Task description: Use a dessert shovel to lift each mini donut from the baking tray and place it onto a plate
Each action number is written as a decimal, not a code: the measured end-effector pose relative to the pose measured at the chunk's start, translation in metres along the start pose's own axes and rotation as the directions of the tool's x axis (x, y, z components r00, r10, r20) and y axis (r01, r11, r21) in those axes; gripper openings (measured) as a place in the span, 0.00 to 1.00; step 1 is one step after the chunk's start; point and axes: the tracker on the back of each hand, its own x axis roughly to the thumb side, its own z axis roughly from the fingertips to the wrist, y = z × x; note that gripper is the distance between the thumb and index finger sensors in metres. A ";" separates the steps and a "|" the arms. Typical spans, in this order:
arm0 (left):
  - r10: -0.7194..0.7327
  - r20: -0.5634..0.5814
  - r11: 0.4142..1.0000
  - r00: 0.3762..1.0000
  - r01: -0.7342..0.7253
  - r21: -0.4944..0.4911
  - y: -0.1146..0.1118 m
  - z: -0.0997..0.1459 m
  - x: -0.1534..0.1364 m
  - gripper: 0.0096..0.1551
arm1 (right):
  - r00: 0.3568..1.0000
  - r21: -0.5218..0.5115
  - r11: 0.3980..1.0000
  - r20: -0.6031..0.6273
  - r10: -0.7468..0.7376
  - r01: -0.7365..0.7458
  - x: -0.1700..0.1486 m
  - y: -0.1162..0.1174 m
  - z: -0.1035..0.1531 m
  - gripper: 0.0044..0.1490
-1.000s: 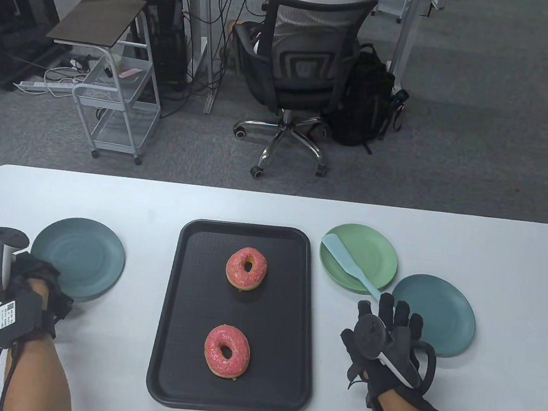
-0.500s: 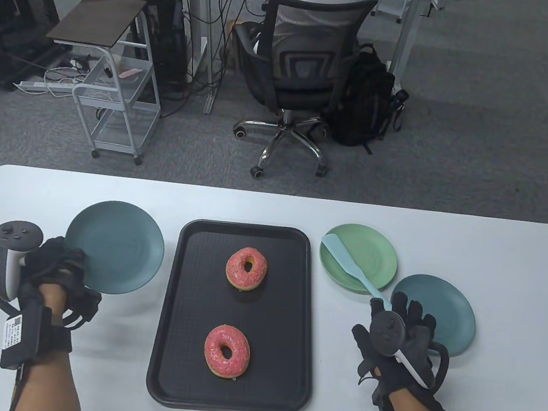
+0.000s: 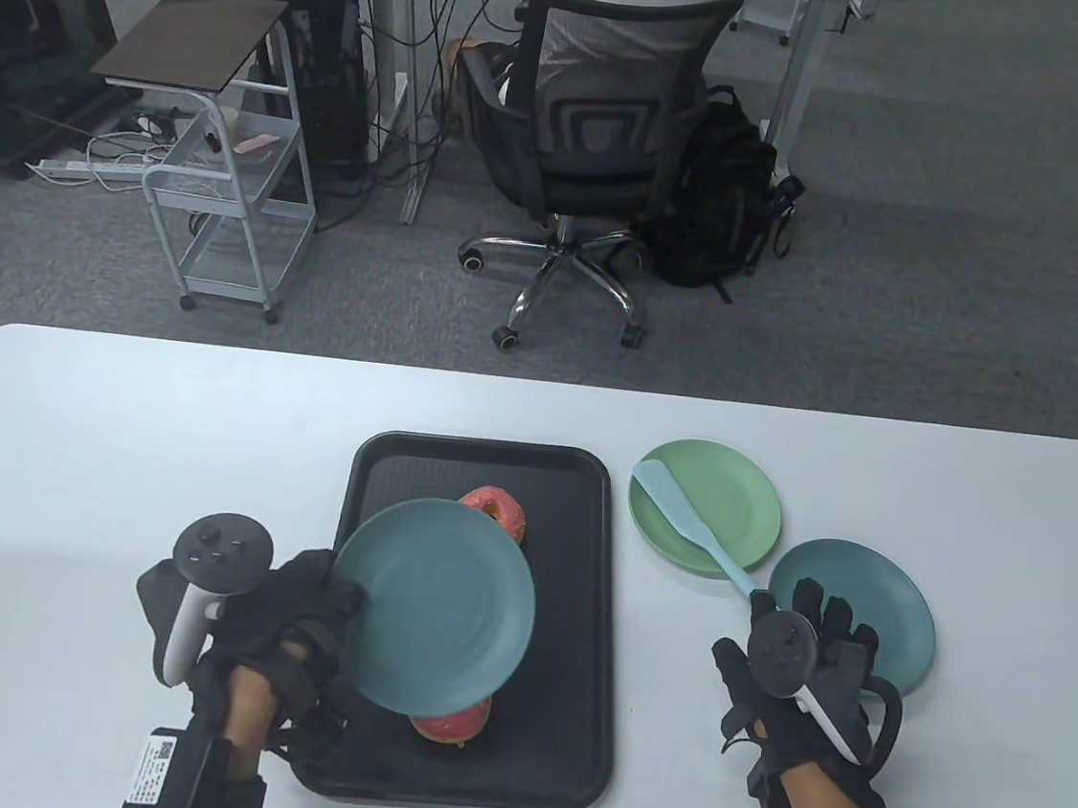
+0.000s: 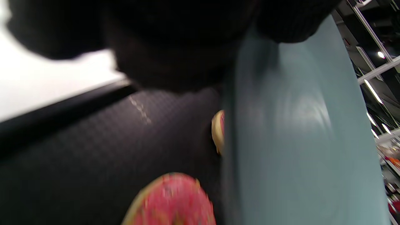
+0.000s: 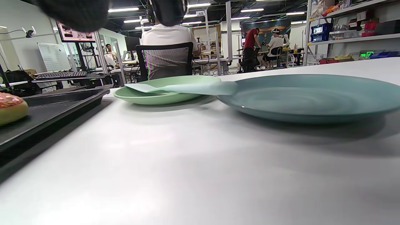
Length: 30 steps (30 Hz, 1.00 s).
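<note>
Table view: left hand (image 3: 285, 618) fingers clamped on rim of teal plate (image 3: 433, 605), raised above baking tray (image 3: 574, 619), covering most of both donuts (image 3: 499, 508). Right hand (image 3: 808, 683) fingers spread, at dessert shovel (image 3: 690, 526) handle end; contact unclear. Bare tabletop (image 3: 112, 436) left of tray.

Grey carpet (image 3: 947, 274), black mesh office chair (image 3: 591, 140), wheeled side cart (image 3: 225, 188).

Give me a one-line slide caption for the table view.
Left hand holds a teal plate over the tray of donuts; right hand nears the shovel.
</note>
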 end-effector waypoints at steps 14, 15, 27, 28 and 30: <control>-0.016 0.014 0.998 1.000 0.017 -0.066 -0.040 -0.001 -0.035 0.22 | 0.999 -0.020 1.000 0.031 0.016 -0.015 0.009 0.000 0.001 0.49; -0.010 0.013 0.998 1.000 0.010 -0.064 -0.040 0.000 -0.035 0.22 | 0.999 -0.032 0.999 0.047 0.012 -0.011 0.013 -0.001 0.003 0.49; 0.022 0.038 0.992 0.999 -0.017 -0.124 -0.047 0.004 -0.030 0.23 | 0.842 0.114 0.908 0.343 -0.416 0.403 0.098 0.001 0.049 0.48; 0.017 0.042 0.992 0.999 -0.011 -0.122 -0.048 0.004 -0.030 0.23 | 0.827 0.157 0.893 0.338 -0.450 0.422 0.102 0.005 0.050 0.49; 0.008 0.045 0.992 0.999 -0.002 -0.124 -0.048 0.004 -0.029 0.23 | 0.821 0.183 0.884 0.328 -0.468 0.431 0.107 0.010 0.050 0.48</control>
